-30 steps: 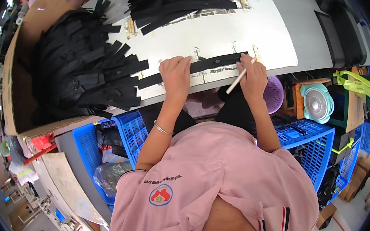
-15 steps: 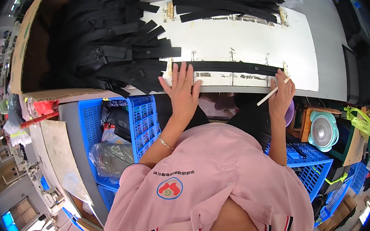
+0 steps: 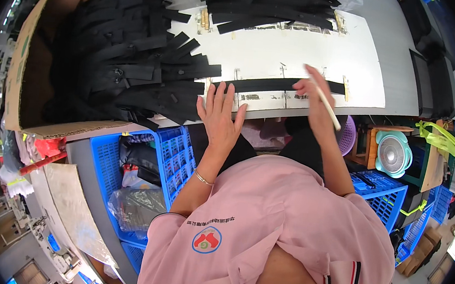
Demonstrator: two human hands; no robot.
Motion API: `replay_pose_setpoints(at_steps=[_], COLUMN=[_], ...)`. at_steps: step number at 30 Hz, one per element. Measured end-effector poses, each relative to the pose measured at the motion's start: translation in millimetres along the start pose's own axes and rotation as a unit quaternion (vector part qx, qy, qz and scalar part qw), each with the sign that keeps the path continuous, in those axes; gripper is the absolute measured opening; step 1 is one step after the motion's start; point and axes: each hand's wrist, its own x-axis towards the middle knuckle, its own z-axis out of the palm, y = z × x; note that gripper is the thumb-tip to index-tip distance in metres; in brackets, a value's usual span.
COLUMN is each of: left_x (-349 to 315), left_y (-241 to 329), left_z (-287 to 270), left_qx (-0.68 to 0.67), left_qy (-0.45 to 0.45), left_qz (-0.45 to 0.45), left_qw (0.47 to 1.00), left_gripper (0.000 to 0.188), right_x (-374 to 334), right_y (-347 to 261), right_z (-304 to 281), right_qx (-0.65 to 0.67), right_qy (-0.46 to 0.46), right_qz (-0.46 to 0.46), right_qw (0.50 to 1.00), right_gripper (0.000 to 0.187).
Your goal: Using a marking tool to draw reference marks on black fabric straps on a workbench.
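White worktop (image 3: 312,54) fills the upper view, w/ a heap of black strips (image 3: 130,72) on its left side & more at the far edge. One long black strip (image 3: 277,85) lies flat near the front edge. Left hand (image 3: 220,114) is spread open, fingers pressing the strip's left end. Right hand (image 3: 314,95) rests on the strip's right part, pinching a thin pale stick (image 3: 327,105).

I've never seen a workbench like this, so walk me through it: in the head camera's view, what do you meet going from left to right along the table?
Cardboard box → heap of black strips → left hand, flat on the table edge → single black strip on the white board → right hand holding a pale stick → teal fan.
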Motion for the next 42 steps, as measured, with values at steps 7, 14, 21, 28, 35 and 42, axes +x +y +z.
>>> replay_pose_setpoints(at_steps=[7,14,21,28,35,42], left_x=[0,0,0,-1,0,1], left_y=[1,0,1,1,1,3], left_z=[0,1,0,2,2,2], left_qx=[-0.012,-0.014,-0.018,-0.016,-0.008,0.002], left_qy=[0.005,0.021,0.021,0.026,0.025,0.020], left_qz=[-0.003,-0.009,-0.002,0.002,0.002,0.000], left_qw=[1.000,1.000,1.000,1.000,1.000,1.000], left_gripper=[0.056,0.056,0.053,0.053,0.053,0.055], right_x=[21,27,26,26,25,25], right_y=[-5,28,31,27,29,33], right_z=[74,102,106,105,102,99], right_qx=[0.092,0.033,0.014,-0.046,-0.022,-0.048], right_qy=[-0.132,-0.128,-0.134,-0.144,-0.135,-0.173], right_qz=[0.025,-0.008,-0.040,-0.042,-0.045,-0.057], right_qw=[0.987,0.991,0.990,0.988,0.990,0.982], right_gripper=[0.024,0.017,0.018,0.019,0.017,0.018])
